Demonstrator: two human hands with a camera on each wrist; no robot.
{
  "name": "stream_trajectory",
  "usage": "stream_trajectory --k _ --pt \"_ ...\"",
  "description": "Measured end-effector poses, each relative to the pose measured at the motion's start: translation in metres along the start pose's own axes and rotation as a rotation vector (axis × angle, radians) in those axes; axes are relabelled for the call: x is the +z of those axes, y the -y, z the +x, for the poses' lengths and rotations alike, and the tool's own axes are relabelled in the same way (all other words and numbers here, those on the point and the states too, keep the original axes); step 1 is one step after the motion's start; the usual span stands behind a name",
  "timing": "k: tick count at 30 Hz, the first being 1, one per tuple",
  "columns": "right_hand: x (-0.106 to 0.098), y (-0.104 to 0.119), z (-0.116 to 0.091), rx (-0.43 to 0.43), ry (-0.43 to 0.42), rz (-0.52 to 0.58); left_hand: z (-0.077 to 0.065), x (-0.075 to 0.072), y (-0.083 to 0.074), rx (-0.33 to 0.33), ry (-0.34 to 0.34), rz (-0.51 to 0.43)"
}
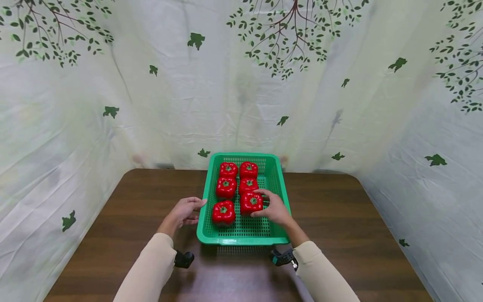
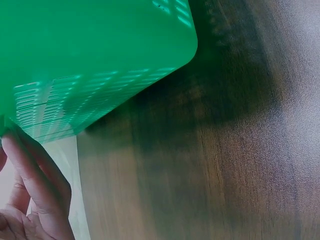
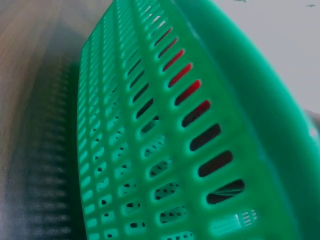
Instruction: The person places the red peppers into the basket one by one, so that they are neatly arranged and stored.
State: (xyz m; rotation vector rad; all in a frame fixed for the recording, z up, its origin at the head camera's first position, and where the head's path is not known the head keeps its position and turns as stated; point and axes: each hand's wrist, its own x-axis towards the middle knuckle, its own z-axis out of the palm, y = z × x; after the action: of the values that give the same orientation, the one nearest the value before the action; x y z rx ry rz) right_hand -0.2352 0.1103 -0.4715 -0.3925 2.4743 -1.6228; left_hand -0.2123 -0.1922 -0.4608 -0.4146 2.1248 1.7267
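A green plastic basket (image 1: 244, 242) with perforated sides holds several glossy red bell peppers in two columns. My right hand (image 1: 277, 208) reaches over the right rim and grips the nearest bell pepper (image 1: 250, 203) of the right column, fingers at its far side and thumb at its near side. On the left, my left hand (image 1: 185, 212) holds the basket's rim with its fingertips; the left wrist view shows its bent fingers (image 2: 37, 172) at the basket edge. The right wrist view has only the slotted basket wall (image 3: 150, 120), with red showing through; the right hand is hidden there.
The basket stands at the far middle of a brown wooden table (image 1: 151, 184). Behind and beside the table hangs a pale curtain (image 1: 170, 105) printed with leaves and branches. Each wrist wears a dark strapped device, such as the left wrist device (image 1: 184, 259).
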Motion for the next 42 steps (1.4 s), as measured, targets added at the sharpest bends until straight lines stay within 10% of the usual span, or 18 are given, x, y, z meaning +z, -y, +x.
stream_trajectory --k 42 --pt "0.0055 -0.0024 -0.0017 -0.018 0.028 -0.223 0.0012 0.0008 0.0043 0.026 0.009 0.000"
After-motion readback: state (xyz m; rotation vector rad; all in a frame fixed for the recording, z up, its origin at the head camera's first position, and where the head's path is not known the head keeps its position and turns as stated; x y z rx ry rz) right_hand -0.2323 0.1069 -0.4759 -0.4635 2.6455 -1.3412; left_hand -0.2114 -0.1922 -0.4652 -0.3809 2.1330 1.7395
